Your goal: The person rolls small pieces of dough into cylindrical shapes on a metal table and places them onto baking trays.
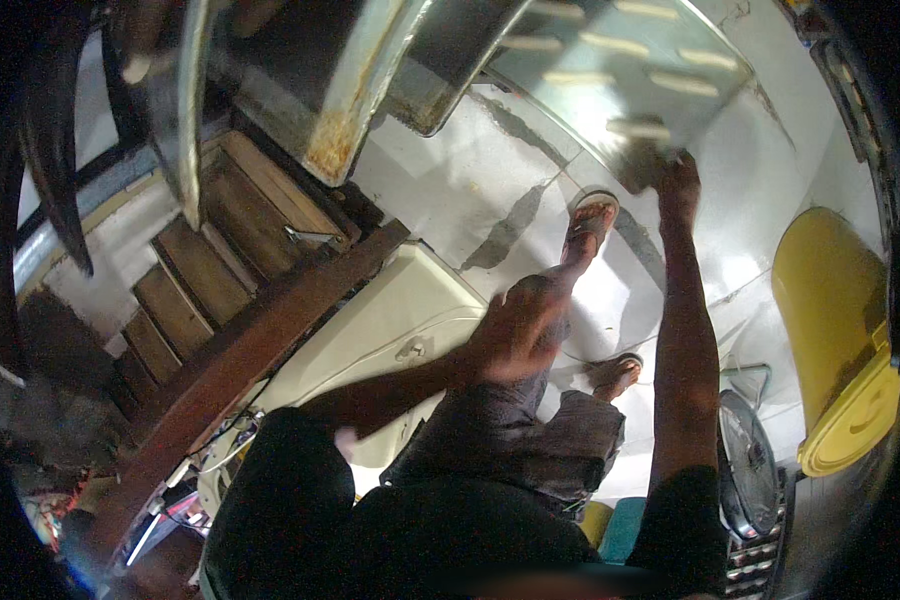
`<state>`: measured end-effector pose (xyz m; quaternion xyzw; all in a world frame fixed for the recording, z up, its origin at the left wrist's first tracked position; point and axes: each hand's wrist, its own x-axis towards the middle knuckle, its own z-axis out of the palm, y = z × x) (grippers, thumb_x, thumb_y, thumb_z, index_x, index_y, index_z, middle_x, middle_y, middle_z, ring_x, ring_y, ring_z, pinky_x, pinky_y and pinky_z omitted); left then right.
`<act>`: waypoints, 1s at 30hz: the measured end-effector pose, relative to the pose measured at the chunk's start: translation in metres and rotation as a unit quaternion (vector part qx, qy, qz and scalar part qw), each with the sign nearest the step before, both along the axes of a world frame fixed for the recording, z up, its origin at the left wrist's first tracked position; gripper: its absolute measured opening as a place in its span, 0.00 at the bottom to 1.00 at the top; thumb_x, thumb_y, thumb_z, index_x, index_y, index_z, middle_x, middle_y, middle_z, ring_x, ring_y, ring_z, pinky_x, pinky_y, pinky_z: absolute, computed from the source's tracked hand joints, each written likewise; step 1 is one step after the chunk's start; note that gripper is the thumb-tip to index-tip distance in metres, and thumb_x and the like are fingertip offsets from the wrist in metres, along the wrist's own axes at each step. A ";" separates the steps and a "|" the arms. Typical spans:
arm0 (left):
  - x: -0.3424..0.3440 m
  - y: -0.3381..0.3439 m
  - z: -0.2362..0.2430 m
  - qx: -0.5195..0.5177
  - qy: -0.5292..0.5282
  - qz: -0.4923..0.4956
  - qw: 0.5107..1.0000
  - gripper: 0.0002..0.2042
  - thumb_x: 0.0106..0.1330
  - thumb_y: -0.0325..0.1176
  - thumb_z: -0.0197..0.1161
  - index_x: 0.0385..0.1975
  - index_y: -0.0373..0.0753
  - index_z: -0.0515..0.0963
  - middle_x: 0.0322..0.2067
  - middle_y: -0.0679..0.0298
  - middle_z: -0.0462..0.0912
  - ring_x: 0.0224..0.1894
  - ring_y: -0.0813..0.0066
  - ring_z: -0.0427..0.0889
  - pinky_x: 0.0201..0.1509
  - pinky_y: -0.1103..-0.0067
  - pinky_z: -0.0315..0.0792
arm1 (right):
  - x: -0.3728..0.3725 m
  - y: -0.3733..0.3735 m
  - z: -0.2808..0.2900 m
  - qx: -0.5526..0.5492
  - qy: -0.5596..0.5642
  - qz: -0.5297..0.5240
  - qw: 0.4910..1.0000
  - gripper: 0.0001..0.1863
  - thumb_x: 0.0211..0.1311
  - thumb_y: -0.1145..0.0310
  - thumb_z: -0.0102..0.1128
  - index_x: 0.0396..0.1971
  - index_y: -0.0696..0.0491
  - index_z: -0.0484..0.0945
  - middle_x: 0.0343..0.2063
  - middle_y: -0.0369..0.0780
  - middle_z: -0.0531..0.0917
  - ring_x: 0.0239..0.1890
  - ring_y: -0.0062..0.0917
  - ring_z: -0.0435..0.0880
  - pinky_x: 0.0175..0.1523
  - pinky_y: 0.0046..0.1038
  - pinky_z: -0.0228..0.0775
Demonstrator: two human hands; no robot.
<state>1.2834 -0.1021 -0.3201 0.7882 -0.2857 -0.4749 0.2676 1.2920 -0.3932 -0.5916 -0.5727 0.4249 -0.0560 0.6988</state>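
A shiny metal tray (560, 108) with several pale dough-like strips (642, 128) on it reaches from the top of the picture down to my right hand (679, 186). My right arm is stretched out, and its curled fingers grip the tray's near end. A dark grey patch (635, 165) lies beside those fingers; whether it is a reflection or a separate thing, I cannot make out. My left hand (530, 318) is smeared by motion over my left leg, and its fingers do not show clearly. Nothing recognisable can be seen in it.
Wooden steps or shelves (205, 275) stand on the left behind a brown beam (270, 335). A cream-coloured panel (395, 320) lies next to them. Rusty metal trays (345, 120) hang over the upper left. To the right are a yellow bin (830, 300) and a round fan-like grille (748, 465).
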 end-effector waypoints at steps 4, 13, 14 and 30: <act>-0.036 0.012 0.035 0.032 -0.079 -0.055 0.995 0.36 0.56 0.43 0.75 0.65 0.37 0.70 0.71 0.44 0.61 0.74 0.36 0.58 0.72 0.49 0.64 | 0.116 0.052 0.000 -0.206 0.021 0.200 0.958 0.27 0.65 0.65 0.62 0.62 0.60 0.71 0.53 0.51 0.83 0.54 0.43 0.82 0.60 0.39 0.75; -0.056 0.010 0.026 0.005 -0.106 -0.022 0.994 0.31 0.56 0.44 0.74 0.58 0.35 0.76 0.67 0.47 0.67 0.72 0.42 0.62 0.72 0.56 0.67 | 0.145 0.046 0.130 -0.253 -0.102 0.208 0.939 0.31 0.69 0.72 0.56 0.72 0.43 0.65 0.54 0.49 0.84 0.55 0.49 0.84 0.59 0.43 0.76; -0.062 0.009 0.026 0.026 -0.092 -0.012 0.995 0.30 0.56 0.44 0.74 0.58 0.37 0.77 0.66 0.49 0.69 0.72 0.45 0.63 0.72 0.58 0.67 | 0.116 0.035 0.139 -0.236 -0.022 0.248 0.939 0.31 0.71 0.71 0.54 0.73 0.42 0.64 0.55 0.49 0.84 0.56 0.50 0.83 0.59 0.44 0.75; -0.352 0.027 0.157 0.158 -0.113 0.008 0.981 0.40 0.69 0.61 0.59 0.75 0.43 0.62 0.77 0.50 0.57 0.78 0.44 0.54 0.79 0.47 0.49 | -0.534 -0.046 0.254 -0.367 0.049 0.449 0.813 0.24 0.64 0.63 0.62 0.58 0.56 0.80 0.33 0.51 0.88 0.32 0.38 0.90 0.45 0.37 0.81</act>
